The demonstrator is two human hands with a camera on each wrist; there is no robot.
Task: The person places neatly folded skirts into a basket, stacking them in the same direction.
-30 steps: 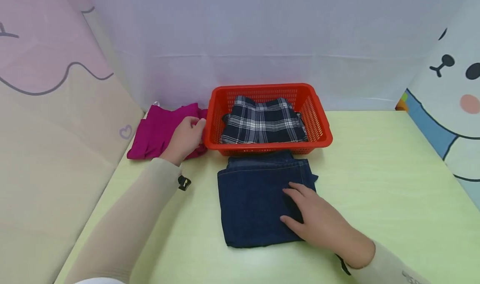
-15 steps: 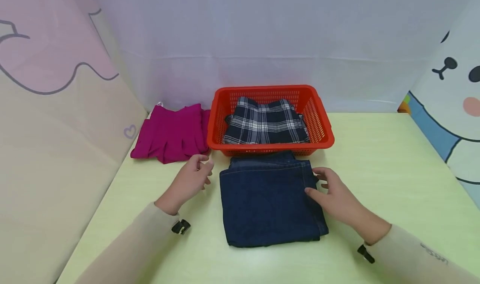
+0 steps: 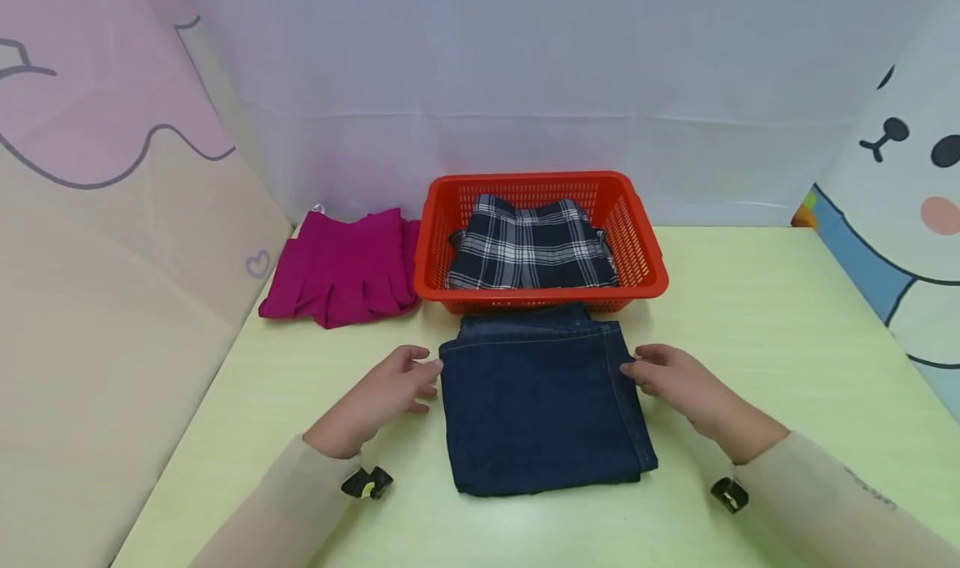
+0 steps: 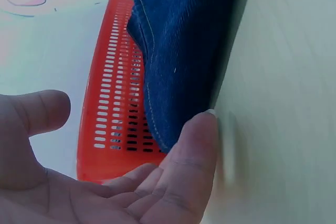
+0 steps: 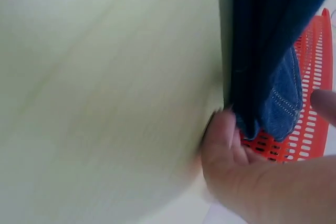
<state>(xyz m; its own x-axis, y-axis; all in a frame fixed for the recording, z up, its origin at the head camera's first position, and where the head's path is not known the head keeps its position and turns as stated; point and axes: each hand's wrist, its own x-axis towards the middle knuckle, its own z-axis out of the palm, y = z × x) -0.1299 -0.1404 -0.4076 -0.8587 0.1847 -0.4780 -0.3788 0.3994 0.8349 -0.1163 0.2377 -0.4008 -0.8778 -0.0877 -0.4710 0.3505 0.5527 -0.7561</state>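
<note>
A dark blue folded denim garment (image 3: 540,409) lies flat on the table in front of the basket. At its left edge is my left hand (image 3: 386,397), its fingers relaxed; in the left wrist view the fingertips (image 4: 197,135) are low beside the denim (image 4: 184,51), with the thumb (image 4: 47,111) well apart. My right hand (image 3: 690,389) is at the right edge, thumb over the border. In the right wrist view its fingertips (image 5: 223,124) are at the denim's lower edge (image 5: 247,103), and the thumb stands away from the cloth. Neither hand grips it.
Behind the denim stands a red plastic basket (image 3: 652,276) holding a folded dark plaid garment (image 3: 528,247). A folded magenta garment (image 3: 345,268) lies against its left side. Printed sheets hang at the left, back and right of the pale table (image 3: 772,343).
My left hand has come off the magenta garment and moved right and toward me to the denim's left edge. My right hand has slid from atop the denim to its right edge.
</note>
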